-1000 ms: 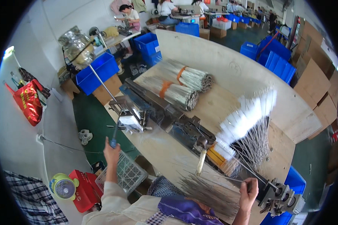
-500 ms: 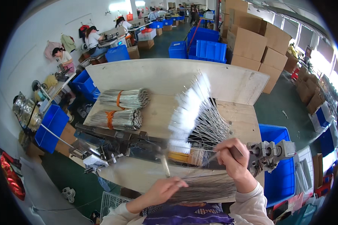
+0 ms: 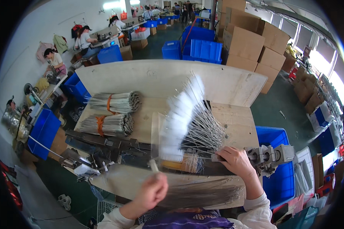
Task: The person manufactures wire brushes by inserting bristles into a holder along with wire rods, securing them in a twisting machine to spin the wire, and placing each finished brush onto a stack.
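My left hand [image 3: 153, 192] is blurred and curled round the lower end of a pale lever handle [image 3: 153, 166] at the front of the long metal machine [image 3: 137, 155]. My right hand [image 3: 235, 160] is at the machine's right end, its fingertips closed together beside a small metal block; whatever they pinch is hidden. Between the hands, a yellow block [image 3: 172, 165] and a tuft of fine bristles [image 3: 198, 162] sit on the machine. Loose thin metal wires [image 3: 206, 191] lie along the front edge. Behind the machine fans out a pile of white-bristled wire brushes [image 3: 183, 110].
Two wire bundles tied with orange bands [image 3: 110, 103] lie at the back left of the bench. An upright board [image 3: 172, 78] closes its far side. Blue bins [image 3: 277, 179] stand right of the bench, cartons [image 3: 244, 45] beyond it. People work at machines along the left wall.
My left hand has risen from the loose wires to the lever handle and closed there. My right hand, which held a thin wire, has lowered to the machine's right end. The view has shifted.
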Motion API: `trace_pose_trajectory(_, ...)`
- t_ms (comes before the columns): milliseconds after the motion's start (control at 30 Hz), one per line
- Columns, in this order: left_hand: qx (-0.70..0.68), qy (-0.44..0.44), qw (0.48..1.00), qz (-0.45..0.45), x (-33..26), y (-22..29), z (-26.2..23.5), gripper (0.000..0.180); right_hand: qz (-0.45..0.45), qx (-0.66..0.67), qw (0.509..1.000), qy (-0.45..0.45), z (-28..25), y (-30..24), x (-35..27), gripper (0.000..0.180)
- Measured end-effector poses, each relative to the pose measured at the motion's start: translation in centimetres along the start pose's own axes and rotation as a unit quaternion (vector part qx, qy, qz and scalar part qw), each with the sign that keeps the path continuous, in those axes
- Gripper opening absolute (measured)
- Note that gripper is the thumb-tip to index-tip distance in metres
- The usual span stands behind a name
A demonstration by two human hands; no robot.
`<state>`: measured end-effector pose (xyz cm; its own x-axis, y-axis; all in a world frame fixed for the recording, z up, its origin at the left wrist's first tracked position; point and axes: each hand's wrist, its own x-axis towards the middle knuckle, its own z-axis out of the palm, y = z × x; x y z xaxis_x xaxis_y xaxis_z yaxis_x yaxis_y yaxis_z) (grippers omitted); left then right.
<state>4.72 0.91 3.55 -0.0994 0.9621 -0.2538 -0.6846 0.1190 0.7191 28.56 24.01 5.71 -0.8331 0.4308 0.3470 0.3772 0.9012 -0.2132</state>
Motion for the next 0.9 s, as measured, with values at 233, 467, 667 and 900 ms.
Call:
trace_pose_trajectory(233, -0.315, -0.138, 0.934, 0.093, -1.5, 4.4, -5.6, 0.037, -0.079, -0.024, 0.996, -0.036, 1.6, -1.0, 0.5, 0.031)
trace_pose_trajectory(467, -0.072, -0.012, 0.945, 0.319, -8.9, 4.1, -10.1, 0.031, 0.014, 0.019, 0.997, 0.071, 0.1, -1.0, 0.9, 0.026)
trace_pose_trajectory(667, 0.565, -0.223, 0.794, 0.025, 5.0, 1.6, 0.0, 0.026, 0.139, -0.063, 0.986, 0.071, 2.1, 8.6, 8.5, 0.019)
trace_pose_trajectory(900, 0.595, -0.185, 0.781, 0.040, 14.7, -4.2, 4.7, 0.023, 0.119, 0.116, 0.986, 0.030, -2.9, 4.2, 3.6, 0.020)
